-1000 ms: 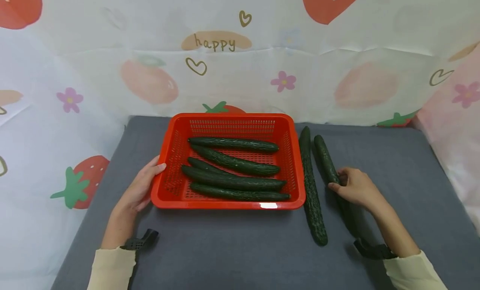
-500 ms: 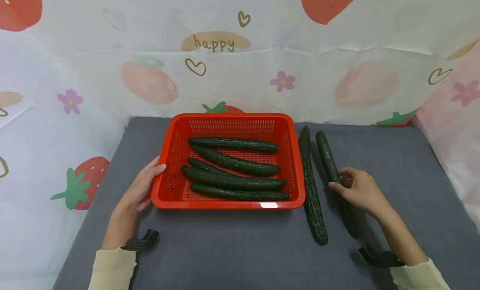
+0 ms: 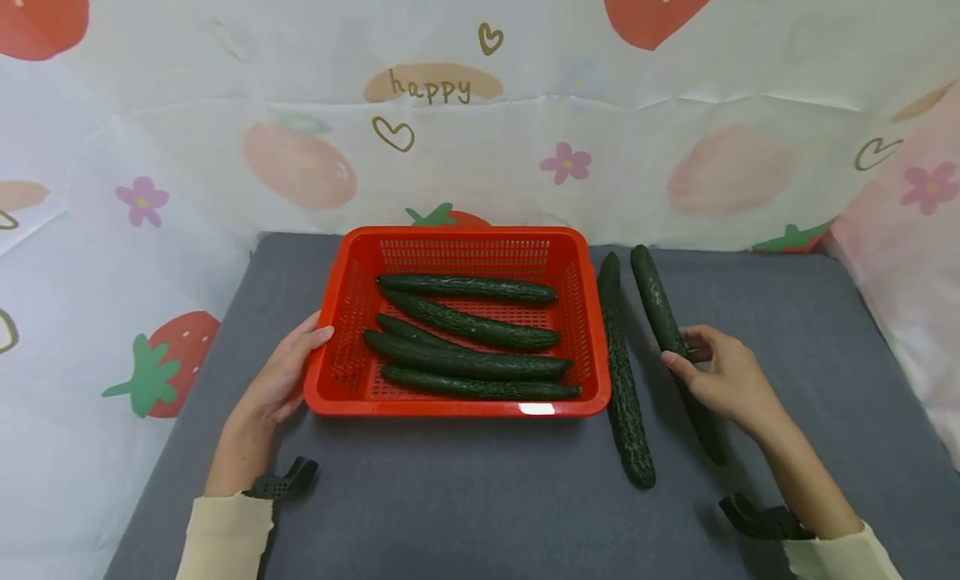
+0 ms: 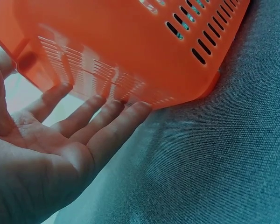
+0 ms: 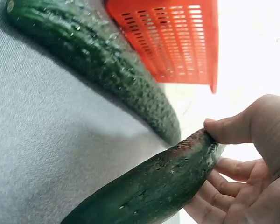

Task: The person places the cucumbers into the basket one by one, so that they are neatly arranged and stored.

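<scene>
My left hand [image 3: 281, 372] holds the red plastic basket [image 3: 450, 408] at its left side, thumb on the rim. In the left wrist view, its fingers [image 4: 116, 135] reach along the slotted outer wall. Several dark green cucumbers lie crosswise in the basket, among them a front cucumber [image 3: 480, 385]. My right hand [image 3: 727, 380] pinches another cucumber [image 3: 655, 301] near its middle, between thumb and fingers. This cucumber slants over the cloth with its shadow beside it. Between it and the basket lies one more bumpy cucumber [image 3: 628, 405], right along the basket's right wall.
A grey cloth [image 3: 480, 497] covers the table. Behind it hangs a white curtain [image 3: 465, 163] printed with strawberries, hearts and flowers; it also runs down the left and right sides. Each wrist carries a black strap-on mount, such as the left mount [image 3: 285, 480].
The right hand has raised its cucumber, whose far end now reaches higher toward the back edge and whose near end has risen too. The left hand and the basket stay in place.
</scene>
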Tool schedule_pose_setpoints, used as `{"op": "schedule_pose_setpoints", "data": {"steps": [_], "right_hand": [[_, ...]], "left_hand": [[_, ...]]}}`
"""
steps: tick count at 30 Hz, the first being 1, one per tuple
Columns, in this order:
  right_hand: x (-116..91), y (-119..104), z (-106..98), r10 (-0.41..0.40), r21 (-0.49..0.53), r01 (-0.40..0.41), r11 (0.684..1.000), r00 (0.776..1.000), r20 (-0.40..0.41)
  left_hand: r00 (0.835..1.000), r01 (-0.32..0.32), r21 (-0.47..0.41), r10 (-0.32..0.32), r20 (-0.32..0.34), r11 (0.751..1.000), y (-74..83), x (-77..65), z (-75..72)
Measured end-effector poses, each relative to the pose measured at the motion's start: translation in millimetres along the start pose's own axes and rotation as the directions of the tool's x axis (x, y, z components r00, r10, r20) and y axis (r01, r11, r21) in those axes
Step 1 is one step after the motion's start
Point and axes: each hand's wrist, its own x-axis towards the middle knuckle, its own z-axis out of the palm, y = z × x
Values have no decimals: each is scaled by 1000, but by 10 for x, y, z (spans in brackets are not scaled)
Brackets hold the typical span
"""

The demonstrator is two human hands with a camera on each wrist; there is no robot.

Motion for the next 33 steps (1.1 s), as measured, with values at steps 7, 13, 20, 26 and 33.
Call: {"op": "schedule_pose_setpoints", "data": {"steps": [7, 13, 20, 26, 33], "right_hand": [[-32, -99, -20, -3, 26, 4, 1000, 999, -40], [-45, -152, -25, -28, 39, 31, 999, 997, -70], [-38, -213, -55, -69, 37, 73, 997, 994, -90], [-58, -277, -86, -80, 18, 82, 997, 993, -84], [-11, -391, -116, -123, 11, 124, 992, 988, -94]], "left_hand": [[1000, -15, -9, 15, 5, 1000, 0, 6, 4], [1000, -23, -18, 24, 17, 1000, -5, 7, -5], [999, -28, -10, 29, 29, 1000, -2, 24, -1], [998, -32, -15, 33, 50, 999, -14, 58, 17], [999, -45, 14, 45, 16, 999, -24, 24, -10]]}}
